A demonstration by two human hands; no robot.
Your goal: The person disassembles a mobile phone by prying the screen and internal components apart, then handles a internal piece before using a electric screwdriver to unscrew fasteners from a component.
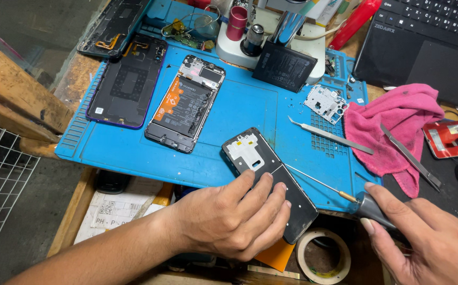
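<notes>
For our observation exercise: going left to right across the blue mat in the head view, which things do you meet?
Dark phone back cover → opened phone with battery showing → black phone frame under the left hand → tweezers → pink cloth at the mat's right edge.

The opened phone (185, 105) at the middle of the blue mat (250, 105) carries an orange label (170, 100) along its battery's left side. A small white sticker (98, 110) sits at the lower left corner of the dark back cover (125, 82). Below the mat's front edge lies white printed paper with square code marks (115, 208). A red, screen-like rectangular item (453, 138) rests at the worktop's right edge.
</notes>
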